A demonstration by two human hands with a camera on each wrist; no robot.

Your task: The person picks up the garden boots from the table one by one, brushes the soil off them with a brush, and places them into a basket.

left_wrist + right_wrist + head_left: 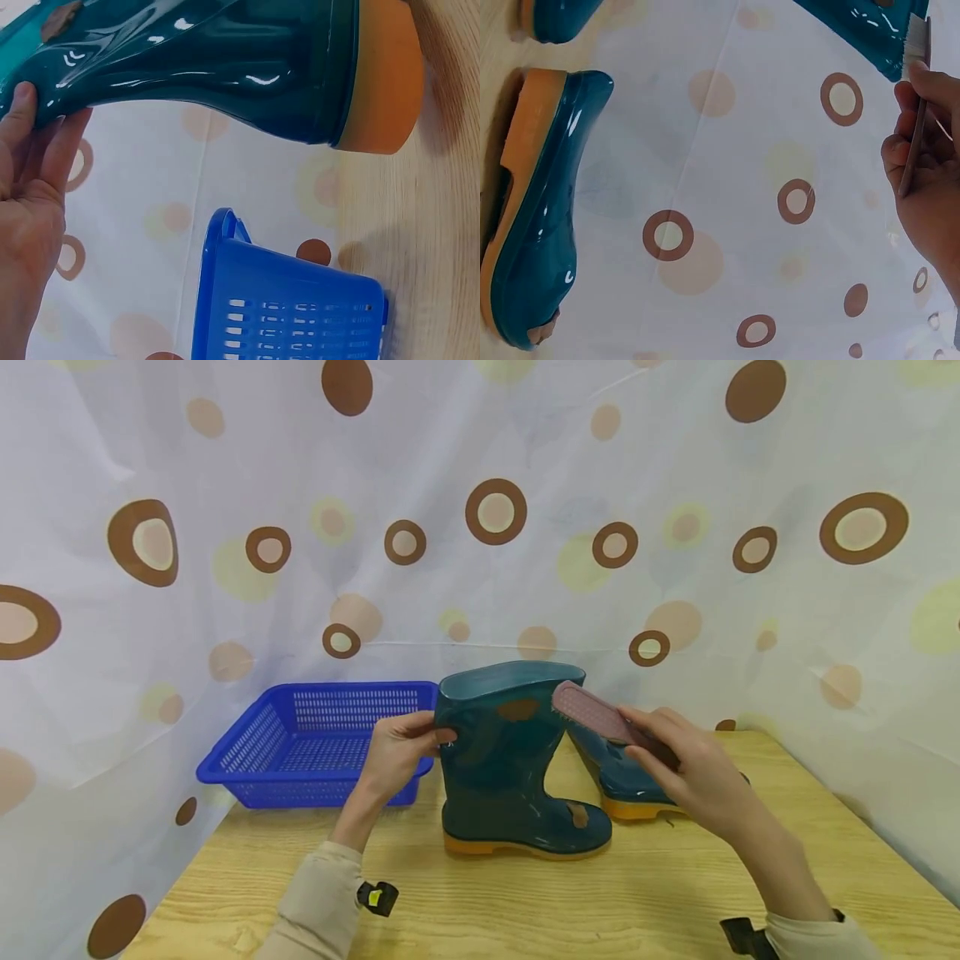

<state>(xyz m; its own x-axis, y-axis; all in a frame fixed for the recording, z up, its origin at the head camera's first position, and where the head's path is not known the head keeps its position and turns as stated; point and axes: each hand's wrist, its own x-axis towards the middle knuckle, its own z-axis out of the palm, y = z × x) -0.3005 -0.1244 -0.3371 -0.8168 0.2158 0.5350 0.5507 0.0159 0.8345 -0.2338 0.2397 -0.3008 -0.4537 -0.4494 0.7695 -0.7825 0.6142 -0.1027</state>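
Note:
A dark teal rubber boot [491, 768] with an orange sole stands upright, toe to the right, brown patches on its shaft and toe. At the back of its shaft, near the top, my left hand [393, 752] pinches the rubber between thumb and fingers; the left wrist view shows this hand [37, 202] low beside the shaft opening. My right hand [697, 768] grips a pinkish brush [588, 710] by its handle. In the right wrist view the brush's pale bristles [913, 41] face the shaft, right at its upper front edge.
A second teal boot [637, 785] stands behind and to the right, partly hidden by the right hand and brush; its toe bears a brown patch [544, 330]. At the left is a blue perforated basket [315, 789]. A dotted sheet [480, 585] hangs behind the wooden table [525, 910].

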